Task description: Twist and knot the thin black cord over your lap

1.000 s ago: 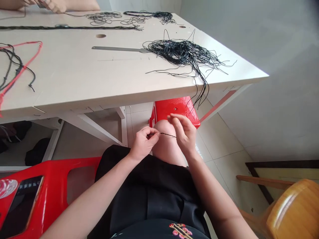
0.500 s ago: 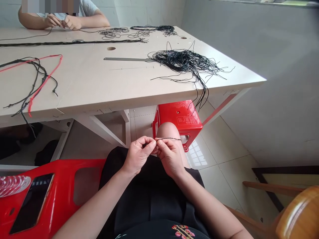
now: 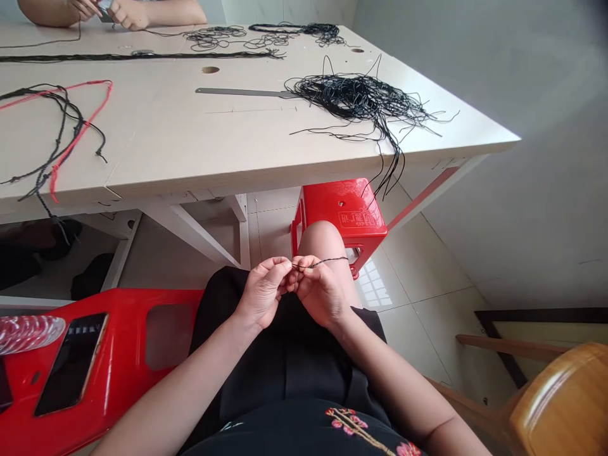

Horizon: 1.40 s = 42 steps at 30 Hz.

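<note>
Above my lap, a thin black braided cord (image 3: 329, 259) runs between my fingertips, its free end sticking out to the right over my knee. My left hand (image 3: 266, 285) pinches a strand of it between thumb and forefinger. Close beside it, my right hand (image 3: 317, 288) is closed on the cord with thumb and fingers. A short stretch of dark strand shows between the two pinches. The lower fingers of both hands meet and hide part of the cord.
On the table (image 3: 161, 139) lie a tangled heap of black cords (image 3: 356, 95), a metal ruler (image 3: 242, 92) and a red cord (image 3: 97, 114) among black ones. A co-worker's hands (image 3: 126, 12) are across it. Red stools (image 3: 349, 206) and a phone (image 3: 71, 364) are nearby.
My fingertips have drawn slightly apart, showing strand between them, and the cord's free end now slants upward. The view has tipped down a little. The co-worker's hands now hold a small grey object.
</note>
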Each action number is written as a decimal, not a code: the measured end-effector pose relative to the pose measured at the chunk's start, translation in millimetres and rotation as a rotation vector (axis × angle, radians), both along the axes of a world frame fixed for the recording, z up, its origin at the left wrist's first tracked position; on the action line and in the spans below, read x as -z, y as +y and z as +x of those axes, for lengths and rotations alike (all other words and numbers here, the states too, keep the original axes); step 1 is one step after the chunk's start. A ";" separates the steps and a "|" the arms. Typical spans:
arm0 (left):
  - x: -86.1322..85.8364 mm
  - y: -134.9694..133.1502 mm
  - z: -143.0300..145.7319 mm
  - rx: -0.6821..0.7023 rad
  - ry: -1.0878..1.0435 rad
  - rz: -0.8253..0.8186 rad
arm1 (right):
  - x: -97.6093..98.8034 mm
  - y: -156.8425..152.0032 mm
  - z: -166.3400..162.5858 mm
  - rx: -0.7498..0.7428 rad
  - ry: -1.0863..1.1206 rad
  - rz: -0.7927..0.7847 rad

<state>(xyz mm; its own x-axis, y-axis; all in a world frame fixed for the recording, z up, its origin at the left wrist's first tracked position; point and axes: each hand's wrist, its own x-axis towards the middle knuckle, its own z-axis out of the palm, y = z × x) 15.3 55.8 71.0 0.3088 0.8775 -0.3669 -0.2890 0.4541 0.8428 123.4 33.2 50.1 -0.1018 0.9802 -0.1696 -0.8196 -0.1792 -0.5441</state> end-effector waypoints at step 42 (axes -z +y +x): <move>28.1 12.2 -34.5 -0.308 -0.001 -0.095 | 34.8 -5.5 177.0 0.697 -0.341 -0.191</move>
